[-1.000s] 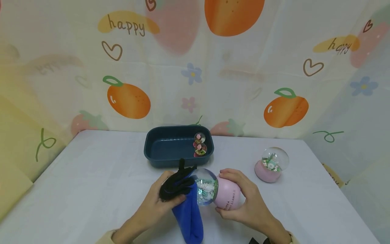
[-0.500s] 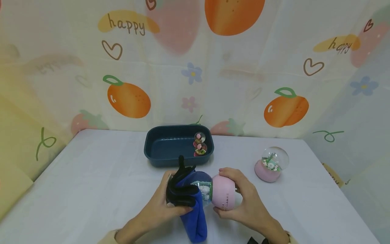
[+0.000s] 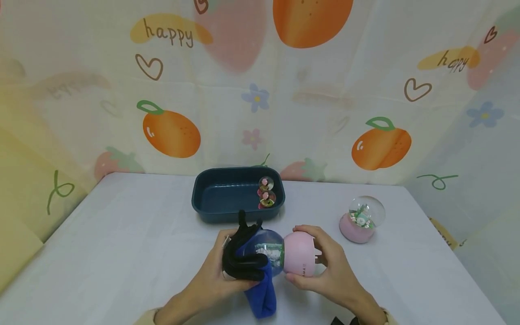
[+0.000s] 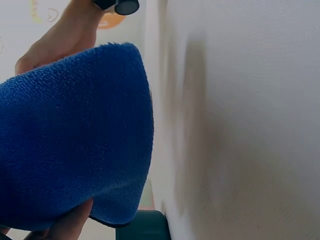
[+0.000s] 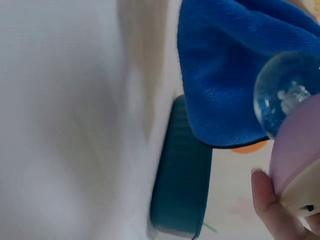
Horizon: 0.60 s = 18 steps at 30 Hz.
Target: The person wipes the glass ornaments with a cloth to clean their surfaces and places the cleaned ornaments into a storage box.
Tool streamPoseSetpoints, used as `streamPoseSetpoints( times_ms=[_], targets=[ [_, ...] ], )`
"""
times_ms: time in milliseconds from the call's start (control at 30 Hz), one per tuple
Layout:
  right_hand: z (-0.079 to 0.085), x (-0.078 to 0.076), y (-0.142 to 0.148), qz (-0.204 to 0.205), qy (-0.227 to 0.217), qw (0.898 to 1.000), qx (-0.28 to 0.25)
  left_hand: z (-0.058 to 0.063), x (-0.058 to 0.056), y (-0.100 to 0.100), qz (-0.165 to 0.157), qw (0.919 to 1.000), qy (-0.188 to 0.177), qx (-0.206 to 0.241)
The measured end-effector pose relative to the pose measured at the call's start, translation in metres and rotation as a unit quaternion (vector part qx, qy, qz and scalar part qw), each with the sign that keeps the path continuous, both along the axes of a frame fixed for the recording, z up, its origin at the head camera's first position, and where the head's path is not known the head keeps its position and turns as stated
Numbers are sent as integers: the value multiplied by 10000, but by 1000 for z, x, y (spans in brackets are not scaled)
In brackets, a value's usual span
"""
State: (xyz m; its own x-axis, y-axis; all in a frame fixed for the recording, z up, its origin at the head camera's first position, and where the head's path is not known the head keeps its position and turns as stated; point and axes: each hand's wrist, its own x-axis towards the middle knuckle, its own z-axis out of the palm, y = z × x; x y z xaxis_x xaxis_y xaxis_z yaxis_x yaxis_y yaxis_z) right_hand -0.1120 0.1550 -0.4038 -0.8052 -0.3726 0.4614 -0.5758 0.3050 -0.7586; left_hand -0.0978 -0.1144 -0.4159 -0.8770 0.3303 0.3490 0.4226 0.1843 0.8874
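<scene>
Facing inward: left hand (image 3: 217, 269) grips cloth (image 3: 261, 296), right hand (image 3: 335, 274) globe (image 3: 299, 253).
We count one other globe (image 3: 357, 228), two small globes (image 3: 267, 198), one tray (image 3: 223, 197).

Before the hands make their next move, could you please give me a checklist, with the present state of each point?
1. Right hand grips the pink base: ok.
2. Left hand holds the blue-and-black cloth: ok.
3. Cloth covers part of the glass dome: ok.
4. Held globe upright: not ok, it lies sideways.
5. Other pink-based globe out of the way: ok, it stands apart from both hands.
6. Dome free of smudges: cannot tell, too fine to see.
</scene>
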Motion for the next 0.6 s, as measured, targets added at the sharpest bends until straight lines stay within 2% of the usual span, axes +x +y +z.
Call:
streamPoseSetpoints(
  times_ms=[200,300,400,533,600],
  targets=[
    [2,0,2,20,527,9986,-48,0,-5,-2,210,9969,763,-45],
    [3,0,1,59,627,9979,-145,2,-7,-5,221,9953,936,119],
    [3,1,-1,-1,812,9965,-180,3,-7,-7,62,9976,639,251],
    [2,5,-5,-87,1273,9918,-87,3,-4,-6,-209,9993,-115,301],
    [1,6,-7,-132,1481,9889,50,3,-3,-5,-281,9989,-298,217]
  ],
)
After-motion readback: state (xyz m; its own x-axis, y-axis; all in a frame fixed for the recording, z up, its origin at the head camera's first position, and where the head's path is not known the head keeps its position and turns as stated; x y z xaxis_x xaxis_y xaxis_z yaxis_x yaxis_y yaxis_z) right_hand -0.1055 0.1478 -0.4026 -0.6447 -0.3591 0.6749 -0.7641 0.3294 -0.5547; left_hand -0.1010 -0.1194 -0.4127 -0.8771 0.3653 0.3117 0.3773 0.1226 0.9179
